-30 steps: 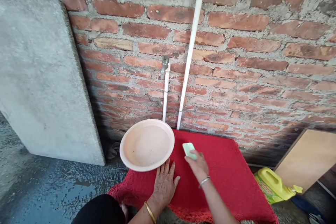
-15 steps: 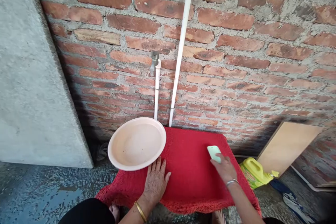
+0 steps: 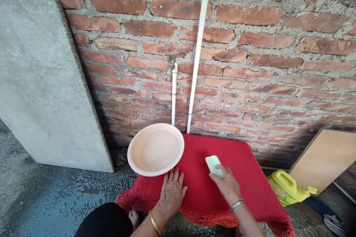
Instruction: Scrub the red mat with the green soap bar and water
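Observation:
A red, fuzzy-edged cloth (image 3: 200, 181) lies over a low table-like surface and hangs down at the front. My left hand (image 3: 174, 189) rests flat on it, fingers spread, just below the rim of a pale pink basin (image 3: 132, 163). Between the fingers and thumb of my right hand (image 3: 226, 183) is a pale green, round-cornered bar of soap (image 3: 213, 162), by its look. It is over the right half of the cloth. The palm covers its near end, and I cannot see its underside.
Behind stands a brick wall (image 3: 250, 14) with a tap (image 3: 170, 67) and a white pipe (image 3: 198, 48). A grey slab (image 3: 50, 74) leans at left over wet floor (image 3: 69, 200). At right are a yellow jug (image 3: 286, 189), a tan board (image 3: 328, 155) and a slipper (image 3: 332, 222).
My right hand has moved left across the cloth with the bar of soap. My left hand stays by the basin. The whole view has shifted somewhat to the left.

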Demonstrator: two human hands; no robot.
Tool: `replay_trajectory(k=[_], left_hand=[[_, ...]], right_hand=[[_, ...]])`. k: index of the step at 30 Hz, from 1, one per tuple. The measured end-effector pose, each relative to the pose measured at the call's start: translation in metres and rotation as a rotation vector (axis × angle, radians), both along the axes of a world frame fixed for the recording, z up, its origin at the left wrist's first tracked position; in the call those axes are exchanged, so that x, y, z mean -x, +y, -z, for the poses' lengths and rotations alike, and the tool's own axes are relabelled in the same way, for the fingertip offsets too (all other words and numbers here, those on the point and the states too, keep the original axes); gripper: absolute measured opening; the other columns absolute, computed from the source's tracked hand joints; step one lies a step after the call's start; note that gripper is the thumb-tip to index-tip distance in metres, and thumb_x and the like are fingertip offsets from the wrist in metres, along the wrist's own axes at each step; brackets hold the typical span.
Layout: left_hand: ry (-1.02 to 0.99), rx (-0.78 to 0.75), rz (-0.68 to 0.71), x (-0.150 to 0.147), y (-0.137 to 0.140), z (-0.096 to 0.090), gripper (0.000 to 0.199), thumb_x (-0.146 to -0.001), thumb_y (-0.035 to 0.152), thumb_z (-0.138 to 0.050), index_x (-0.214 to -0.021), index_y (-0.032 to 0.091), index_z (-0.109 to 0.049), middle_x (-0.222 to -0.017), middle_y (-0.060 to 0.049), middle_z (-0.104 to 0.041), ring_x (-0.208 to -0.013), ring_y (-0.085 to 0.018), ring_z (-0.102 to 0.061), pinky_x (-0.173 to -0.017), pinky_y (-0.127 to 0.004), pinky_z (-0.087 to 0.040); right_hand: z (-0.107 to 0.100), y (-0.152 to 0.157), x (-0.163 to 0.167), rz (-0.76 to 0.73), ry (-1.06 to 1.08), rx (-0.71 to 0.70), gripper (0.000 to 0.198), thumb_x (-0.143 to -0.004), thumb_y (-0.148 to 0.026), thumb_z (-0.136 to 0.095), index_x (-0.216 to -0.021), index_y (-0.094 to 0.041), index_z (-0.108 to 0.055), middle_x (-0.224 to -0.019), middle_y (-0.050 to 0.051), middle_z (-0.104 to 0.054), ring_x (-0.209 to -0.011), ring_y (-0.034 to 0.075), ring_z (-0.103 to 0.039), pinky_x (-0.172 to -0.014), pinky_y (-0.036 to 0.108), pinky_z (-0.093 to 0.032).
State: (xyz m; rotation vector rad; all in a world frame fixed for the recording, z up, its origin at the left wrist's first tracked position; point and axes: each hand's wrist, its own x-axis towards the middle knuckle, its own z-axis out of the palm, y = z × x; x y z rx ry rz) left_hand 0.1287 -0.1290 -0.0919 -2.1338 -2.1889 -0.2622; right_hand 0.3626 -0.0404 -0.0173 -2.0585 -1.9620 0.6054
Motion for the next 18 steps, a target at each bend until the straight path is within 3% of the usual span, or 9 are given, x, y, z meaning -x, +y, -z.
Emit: replay_trajectory(k=[2, 4, 7, 11, 15, 18], left_hand=[[0.009, 0.024, -0.012, 0.005, -0.003, -0.003, 0.050, -0.100, 0.039, -0.055, -0.145, 0.019, -0.060, -0.150, -0.016, -0.058, -0.137, -0.033, -0.055, -0.115, -0.051, -0.046], [0.006, 0.032, -0.037, 0.010, -0.004, -0.007, 0.050, -0.099, 0.040, -0.057, -0.145, 0.018, -0.061, -0.149, -0.016, -0.060, -0.136, -0.032, -0.057, -0.114, -0.049, -0.046], [-0.020, 0.019, -0.064, 0.013, -0.005, -0.012, 0.049, -0.098, 0.042, -0.060, -0.141, 0.021, -0.064, -0.147, -0.014, -0.062, -0.134, -0.031, -0.057, -0.113, -0.046, -0.047], [-0.030, -0.022, -0.057, 0.009, -0.004, -0.014, 0.047, -0.099, 0.044, -0.059, -0.141, 0.024, -0.064, -0.149, -0.014, -0.060, -0.134, -0.033, -0.057, -0.112, -0.051, -0.046], [-0.044, -0.055, -0.055, 0.005, -0.003, -0.012, 0.047, -0.097, 0.047, -0.061, -0.140, 0.028, -0.065, -0.149, -0.013, -0.060, -0.135, -0.035, -0.056, -0.112, -0.054, -0.045], [-0.052, -0.063, -0.066, 0.001, -0.003, -0.012, 0.047, -0.096, 0.047, -0.062, -0.139, 0.027, -0.066, -0.149, -0.014, -0.060, -0.137, -0.036, -0.055, -0.115, -0.057, -0.042]], right_hand=[[0.000, -0.014, 0.053, -0.141, -0.010, 0.003, 0.032, -0.086, -0.043, -0.064, -0.116, -0.033, -0.068, -0.116, 0.004, -0.066, -0.096, 0.020, -0.069, -0.083, 0.029, -0.051], [0.002, -0.025, 0.087, -0.238, -0.027, -0.015, 0.031, -0.084, -0.039, -0.067, -0.115, -0.033, -0.069, -0.115, 0.003, -0.066, -0.099, 0.019, -0.069, -0.086, 0.027, -0.050], [0.007, -0.029, 0.091, -0.289, -0.056, -0.055, 0.033, -0.084, -0.036, -0.069, -0.116, -0.032, -0.069, -0.115, 0.003, -0.066, -0.103, 0.020, -0.068, -0.091, 0.027, -0.049], [0.015, -0.016, 0.021, -0.158, -0.079, -0.048, 0.034, -0.087, -0.039, -0.063, -0.120, -0.032, -0.069, -0.117, 0.004, -0.065, -0.101, 0.019, -0.069, -0.091, 0.028, -0.050], [0.014, -0.005, -0.100, 0.124, -0.114, -0.028, 0.040, -0.089, -0.049, -0.055, -0.122, -0.030, -0.067, -0.116, 0.007, -0.066, -0.096, 0.022, -0.071, -0.088, 0.035, -0.053], [0.005, -0.007, -0.185, 0.336, -0.156, -0.048, 0.039, -0.086, -0.053, -0.054, -0.113, -0.029, -0.068, -0.104, 0.009, -0.069, -0.096, 0.027, -0.072, -0.087, 0.040, -0.055]])
